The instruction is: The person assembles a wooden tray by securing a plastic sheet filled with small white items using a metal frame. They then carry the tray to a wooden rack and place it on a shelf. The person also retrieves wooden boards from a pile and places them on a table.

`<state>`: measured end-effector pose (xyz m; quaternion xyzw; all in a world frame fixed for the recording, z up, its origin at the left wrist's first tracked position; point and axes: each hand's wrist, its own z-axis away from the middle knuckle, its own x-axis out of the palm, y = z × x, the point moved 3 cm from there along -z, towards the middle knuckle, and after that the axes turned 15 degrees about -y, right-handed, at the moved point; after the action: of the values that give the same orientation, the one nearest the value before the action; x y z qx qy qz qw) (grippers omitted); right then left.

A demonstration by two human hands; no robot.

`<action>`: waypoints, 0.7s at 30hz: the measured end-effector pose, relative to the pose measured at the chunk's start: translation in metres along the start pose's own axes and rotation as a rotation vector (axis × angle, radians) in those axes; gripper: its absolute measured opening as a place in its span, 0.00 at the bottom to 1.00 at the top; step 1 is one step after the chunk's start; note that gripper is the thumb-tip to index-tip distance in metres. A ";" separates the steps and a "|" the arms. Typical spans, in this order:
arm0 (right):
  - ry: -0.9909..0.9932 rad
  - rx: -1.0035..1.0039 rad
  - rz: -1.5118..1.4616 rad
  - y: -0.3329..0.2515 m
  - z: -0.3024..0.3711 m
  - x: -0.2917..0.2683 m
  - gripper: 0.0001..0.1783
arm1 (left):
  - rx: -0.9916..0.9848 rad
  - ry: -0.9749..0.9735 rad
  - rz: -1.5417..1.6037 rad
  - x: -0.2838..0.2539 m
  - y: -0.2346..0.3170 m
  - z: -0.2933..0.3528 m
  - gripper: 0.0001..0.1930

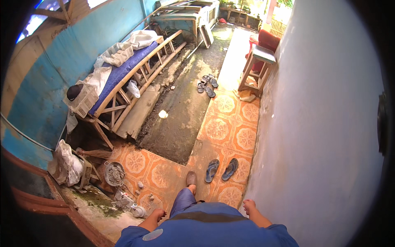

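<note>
My left hand [158,214] hangs beside my left hip with its fingers curled in, and I see nothing in it. By my right side, close to the pale wall [312,136], my right hand [249,205] is loosely closed and also holds nothing visible. Neither touches any object. One foot in a brown closed shoe [191,178] is stepping on the orange patterned tiles [217,128]. Just ahead of it to the right lie two dark blue flip-flops, a left one [212,171] and a right one [230,169].
A bamboo ladder [142,76] leans along a bench with a blue tarp [123,68] and plastic crates [118,53]. A metal basin [115,173] of grey matter stands at left. Ahead are more sandals [207,84] and a wooden stool [259,66] by the wall.
</note>
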<state>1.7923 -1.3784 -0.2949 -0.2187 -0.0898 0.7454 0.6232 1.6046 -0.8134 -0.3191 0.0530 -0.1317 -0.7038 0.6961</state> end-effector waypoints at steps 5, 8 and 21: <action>-0.066 0.012 0.130 -0.104 -0.003 0.045 0.12 | 0.150 0.071 0.174 -0.054 0.122 -0.002 0.07; -0.104 -0.174 0.256 -0.184 -0.043 0.067 0.14 | 0.268 0.163 0.172 -0.086 0.196 0.008 0.09; -0.168 -0.180 0.313 -0.389 -0.155 0.141 0.13 | 0.107 0.164 0.227 -0.147 0.342 -0.005 0.08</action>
<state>2.1881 -1.1831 -0.3049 -0.2221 -0.1726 0.8377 0.4681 1.9401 -0.6670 -0.2508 0.1323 -0.1168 -0.6060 0.7757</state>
